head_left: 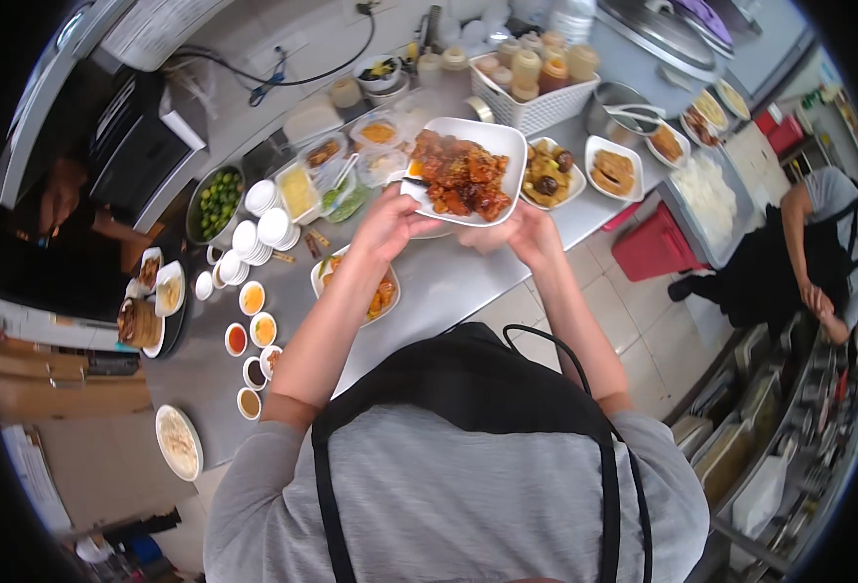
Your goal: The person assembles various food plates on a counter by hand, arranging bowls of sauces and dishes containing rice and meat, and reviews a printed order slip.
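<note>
I hold a white square plate [503, 146] piled with reddish-brown glazed pieces [460, 175] above the steel counter [448, 287]. My left hand [387, 223] grips the plate's near left edge. Its near right edge and underside rest in my right hand [524, 233]. Under my left forearm sits another plate [324, 282] with orange food. Two white plates of brown food, one [550, 175] and another [613, 167], lie just right of the held plate.
Small sauce bowls [252, 335] and stacked white cups [259, 233] line the left of the counter, beside a bowl of limes [217, 199]. A white basket of squeeze bottles [536, 83] stands behind. Another person [807, 257] bends at the right, near a red bin [654, 248].
</note>
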Tool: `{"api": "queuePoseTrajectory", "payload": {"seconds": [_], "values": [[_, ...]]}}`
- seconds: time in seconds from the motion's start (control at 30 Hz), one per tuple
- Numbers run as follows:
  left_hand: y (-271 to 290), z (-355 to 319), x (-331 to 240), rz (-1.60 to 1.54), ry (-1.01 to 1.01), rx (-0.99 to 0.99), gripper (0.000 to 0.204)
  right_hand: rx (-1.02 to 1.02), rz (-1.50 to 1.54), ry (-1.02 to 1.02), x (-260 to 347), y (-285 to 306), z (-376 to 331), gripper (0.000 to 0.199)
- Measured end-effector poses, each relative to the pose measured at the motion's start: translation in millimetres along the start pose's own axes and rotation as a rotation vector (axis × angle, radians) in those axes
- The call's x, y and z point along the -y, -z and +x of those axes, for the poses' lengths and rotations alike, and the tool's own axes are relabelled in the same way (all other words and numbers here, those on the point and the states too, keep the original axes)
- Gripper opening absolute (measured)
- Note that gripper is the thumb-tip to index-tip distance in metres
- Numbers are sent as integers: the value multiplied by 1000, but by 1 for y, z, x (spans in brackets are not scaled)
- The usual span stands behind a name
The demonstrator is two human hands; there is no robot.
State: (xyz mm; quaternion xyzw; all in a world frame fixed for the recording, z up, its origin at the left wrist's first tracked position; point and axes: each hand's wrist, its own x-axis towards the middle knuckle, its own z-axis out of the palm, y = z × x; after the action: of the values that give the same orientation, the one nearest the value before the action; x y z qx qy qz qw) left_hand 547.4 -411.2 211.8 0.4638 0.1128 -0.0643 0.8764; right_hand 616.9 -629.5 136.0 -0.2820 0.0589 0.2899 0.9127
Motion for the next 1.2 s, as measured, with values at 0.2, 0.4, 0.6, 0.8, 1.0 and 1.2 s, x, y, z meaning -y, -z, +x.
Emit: {"api": "queuePoseTrajectory", "payload": {"seconds": [0.2,0.4,0.6,0.8,1.0,1.2], "values": [[-36,30,41,37,39,10,45,-153,14,111,5,8,-18,33],[-29,41,60,101,-27,-132,42,-115,-103,91,17,21,-49,33],[14,34,44,196,-102,-194,41,35,-334,255,62,-4,-101,24],[33,8,14,289,68,-86,37,-60,-1199,215,36,48,-52,14],[37,-4,15,337,151,26,38,-104,-1789,896,43,14,-7,21],[32,-7,29,356,210,57,39,57,-1971,1175,22,-73,-1,33]]}}
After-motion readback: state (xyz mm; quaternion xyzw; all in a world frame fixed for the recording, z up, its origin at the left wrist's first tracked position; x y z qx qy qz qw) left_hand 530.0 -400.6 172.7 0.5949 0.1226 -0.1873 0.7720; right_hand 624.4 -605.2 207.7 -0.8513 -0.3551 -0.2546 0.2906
